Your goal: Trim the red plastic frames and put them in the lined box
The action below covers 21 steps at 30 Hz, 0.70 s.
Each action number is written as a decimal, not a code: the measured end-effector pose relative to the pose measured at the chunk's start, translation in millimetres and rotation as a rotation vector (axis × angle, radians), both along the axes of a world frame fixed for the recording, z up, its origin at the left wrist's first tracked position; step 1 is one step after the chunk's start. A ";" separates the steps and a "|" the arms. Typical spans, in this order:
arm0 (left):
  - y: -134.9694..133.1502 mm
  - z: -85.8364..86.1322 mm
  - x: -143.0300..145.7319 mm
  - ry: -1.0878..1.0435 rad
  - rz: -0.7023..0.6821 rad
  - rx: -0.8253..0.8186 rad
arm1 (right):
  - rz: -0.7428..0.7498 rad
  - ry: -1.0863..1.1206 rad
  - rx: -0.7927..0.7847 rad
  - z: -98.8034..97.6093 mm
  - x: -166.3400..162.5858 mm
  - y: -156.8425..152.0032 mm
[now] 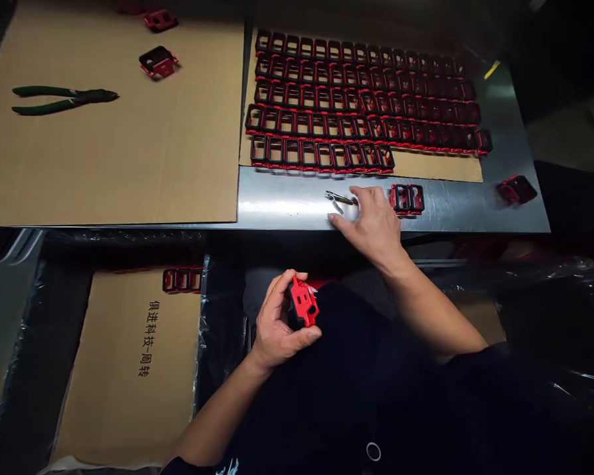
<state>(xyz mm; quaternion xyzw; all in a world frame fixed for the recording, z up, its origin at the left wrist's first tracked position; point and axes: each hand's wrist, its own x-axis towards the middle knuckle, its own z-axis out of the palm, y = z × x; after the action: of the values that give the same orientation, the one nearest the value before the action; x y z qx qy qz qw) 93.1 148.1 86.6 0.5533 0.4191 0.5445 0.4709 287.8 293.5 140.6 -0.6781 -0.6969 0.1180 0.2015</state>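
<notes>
Nearest the camera, the left hand (277,324) is holding a red and black part (303,303) over the person's dark lap, with fingers and thumb closed around its sides. A little farther out, the right hand (373,221) is lying palm down on the front edge of the metal table (287,204). Its fingers are loosely spread and its fingertips are touching a pair of tweezers (339,199), not closed around them. Just right of that hand, two joined frames (406,198) are sitting on the metal. To the lower left, a printed cardboard sheet (133,369) is lying in a plastic-lined box. Beyond the hands, rows of frames (366,99) are filling a strip of cardboard (440,168). Far left, green-handled pliers (64,99) are resting on a large cardboard sheet (129,165).
</notes>
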 end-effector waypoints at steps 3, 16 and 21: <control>1.6 5.4 -3.9 0.153 -0.003 0.055 | -0.001 -0.073 -0.006 -3.7 -5.5 12.3; 11.5 38.3 7.4 0.487 -0.161 0.257 | 0.686 0.418 0.025 37.4 48.4 -122.1; 12.6 39.4 8.8 0.553 -0.169 0.336 | 0.683 0.475 0.034 33.8 45.1 -125.1</control>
<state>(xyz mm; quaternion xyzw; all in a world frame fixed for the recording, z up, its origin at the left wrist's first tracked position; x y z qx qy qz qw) 101.9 160.7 126.0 0.7830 0.3879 0.3941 0.2848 333.0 168.4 174.5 -0.3586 -0.8179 0.3194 0.3170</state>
